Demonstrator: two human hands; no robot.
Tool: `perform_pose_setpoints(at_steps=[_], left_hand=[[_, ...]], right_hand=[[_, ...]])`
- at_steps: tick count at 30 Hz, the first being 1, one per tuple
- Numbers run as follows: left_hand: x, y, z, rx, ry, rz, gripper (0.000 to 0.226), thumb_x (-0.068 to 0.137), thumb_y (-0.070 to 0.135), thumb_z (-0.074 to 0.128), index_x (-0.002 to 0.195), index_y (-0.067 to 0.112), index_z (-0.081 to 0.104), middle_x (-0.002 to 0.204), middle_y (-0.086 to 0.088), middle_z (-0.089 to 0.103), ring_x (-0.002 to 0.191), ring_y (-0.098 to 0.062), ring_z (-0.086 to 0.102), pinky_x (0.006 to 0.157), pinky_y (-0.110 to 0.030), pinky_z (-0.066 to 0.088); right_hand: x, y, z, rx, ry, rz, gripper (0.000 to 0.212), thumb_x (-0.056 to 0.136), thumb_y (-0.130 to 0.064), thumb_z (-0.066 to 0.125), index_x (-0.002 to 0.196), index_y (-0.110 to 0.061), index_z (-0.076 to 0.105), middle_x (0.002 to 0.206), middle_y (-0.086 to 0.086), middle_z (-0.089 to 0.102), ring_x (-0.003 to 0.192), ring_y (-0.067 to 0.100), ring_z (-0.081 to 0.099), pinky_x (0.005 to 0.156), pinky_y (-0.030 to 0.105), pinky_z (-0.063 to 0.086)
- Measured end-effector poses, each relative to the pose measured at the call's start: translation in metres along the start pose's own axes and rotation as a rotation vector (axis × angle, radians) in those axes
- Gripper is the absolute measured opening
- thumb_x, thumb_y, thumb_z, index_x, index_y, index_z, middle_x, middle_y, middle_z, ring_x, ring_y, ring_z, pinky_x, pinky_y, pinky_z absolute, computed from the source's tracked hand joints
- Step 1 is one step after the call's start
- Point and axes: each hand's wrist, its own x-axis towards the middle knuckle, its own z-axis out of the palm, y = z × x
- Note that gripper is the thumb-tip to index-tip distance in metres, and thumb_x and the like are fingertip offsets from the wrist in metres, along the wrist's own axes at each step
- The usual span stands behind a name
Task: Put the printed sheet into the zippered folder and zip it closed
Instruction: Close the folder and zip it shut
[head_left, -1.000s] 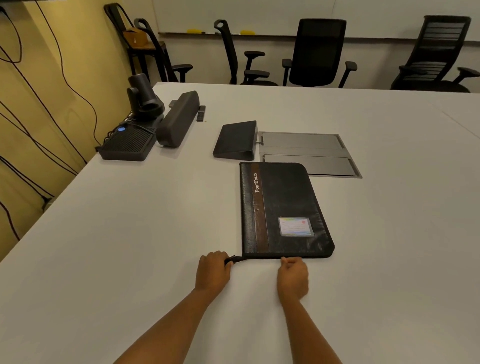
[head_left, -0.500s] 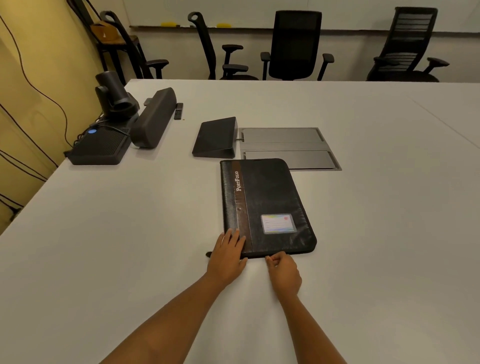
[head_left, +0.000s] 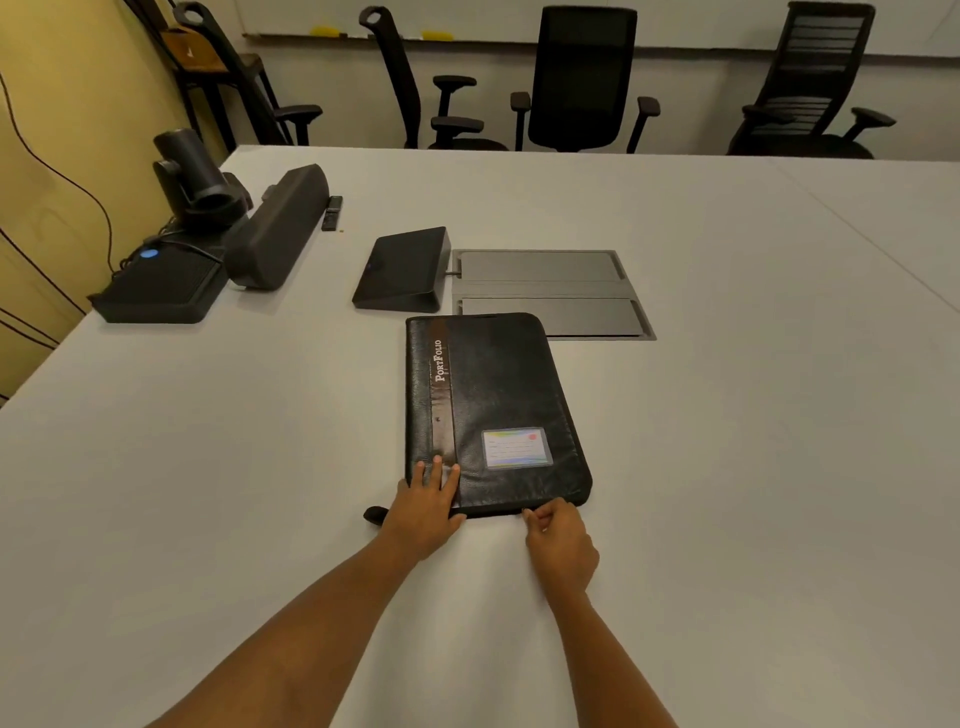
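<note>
Two hands hold the black leather-look zippered folder (head_left: 498, 384) closed near the white table's (head_left: 779, 493) near edge, left hand (head_left: 423, 512) flat, fingers together, right hand (head_left: 561, 545) pinching its near rim; a jerked zip may snag the unseen sheet.

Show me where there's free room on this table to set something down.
Right of the folder the table is bare. Left of it, nearer than the speakerphone, is bare too. Crowded: the far-left camera and soundbar, and the console and hatch behind the folder.
</note>
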Motion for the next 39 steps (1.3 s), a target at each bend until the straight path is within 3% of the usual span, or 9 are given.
perform_pose_setpoints(at_steps=[6, 13, 20, 25, 29, 34, 39], left_hand=[[0.001, 0.008, -0.004, -0.049, -0.020, -0.058, 0.072, 0.095, 0.049, 0.036, 0.151, 0.017, 0.004, 0.160, -0.014, 0.005, 0.146, -0.036, 0.009, 0.117, -0.046, 0.022], [0.008, 0.021, -0.023, -0.160, -0.064, -0.124, 0.077, 0.085, 0.049, 0.055, 0.146, 0.016, 0.021, 0.157, -0.017, 0.015, 0.142, -0.040, 0.019, 0.111, -0.047, 0.032], [0.009, 0.023, -0.025, -0.202, -0.086, -0.137, 0.079, 0.086, 0.047, 0.057, 0.147, 0.016, 0.017, 0.157, -0.018, 0.013, 0.143, -0.042, 0.016, 0.115, -0.048, 0.028], [0.009, 0.019, -0.027, -0.235, -0.103, -0.117, 0.081, 0.086, 0.048, 0.059, 0.147, 0.016, 0.018, 0.158, -0.018, 0.012, 0.144, -0.041, 0.015, 0.115, -0.047, 0.028], [0.009, 0.015, -0.027, -0.245, -0.110, -0.082, 0.081, 0.085, 0.049, 0.058, 0.147, 0.015, 0.018, 0.157, -0.018, 0.014, 0.142, -0.040, 0.020, 0.116, -0.045, 0.027], [0.011, 0.011, -0.030, -0.253, -0.154, -0.065, 0.084, 0.086, 0.042, 0.060, 0.150, 0.015, 0.013, 0.158, -0.020, 0.010, 0.143, -0.041, 0.016, 0.119, -0.043, 0.021], [0.008, 0.008, -0.027, -0.266, -0.153, -0.059, 0.082, 0.088, 0.034, 0.058, 0.151, 0.016, 0.009, 0.159, -0.016, 0.005, 0.145, -0.039, 0.010, 0.120, -0.043, 0.019]], right_hand=[[0.000, 0.005, -0.001, 0.018, 0.018, 0.000, 0.022, 0.090, -0.037, 0.054, 0.088, -0.016, 0.055, 0.092, 0.001, 0.062, 0.069, 0.013, 0.055, 0.061, 0.023, 0.037], [-0.003, -0.002, 0.013, -0.041, -0.152, -0.251, 0.025, 0.095, -0.030, 0.047, 0.090, -0.009, 0.061, 0.096, 0.004, 0.063, 0.074, 0.012, 0.055, 0.063, 0.019, 0.038], [0.001, 0.005, 0.003, -0.217, -0.139, -0.349, 0.025, 0.098, -0.026, 0.036, 0.102, -0.013, 0.056, 0.107, 0.001, 0.056, 0.080, 0.021, 0.062, 0.060, 0.025, 0.036], [0.010, 0.020, -0.009, -0.200, -0.053, -0.177, 0.021, 0.097, -0.024, 0.036, 0.094, -0.013, 0.054, 0.102, 0.003, 0.059, 0.074, 0.019, 0.061, 0.059, 0.025, 0.038], [-0.001, 0.005, 0.004, -0.171, -0.128, -0.262, 0.024, 0.098, -0.023, 0.035, 0.097, -0.010, 0.055, 0.105, 0.006, 0.058, 0.083, 0.024, 0.062, 0.063, 0.025, 0.035], [-0.030, -0.026, 0.033, -0.143, -0.303, -0.406, 0.029, 0.099, -0.025, 0.033, 0.109, -0.011, 0.057, 0.112, 0.007, 0.058, 0.092, 0.024, 0.062, 0.077, 0.033, 0.047], [-0.028, -0.018, 0.026, -0.249, -0.229, -0.377, 0.027, 0.098, -0.029, 0.032, 0.102, -0.013, 0.054, 0.110, 0.005, 0.057, 0.085, 0.026, 0.064, 0.066, 0.030, 0.041]])
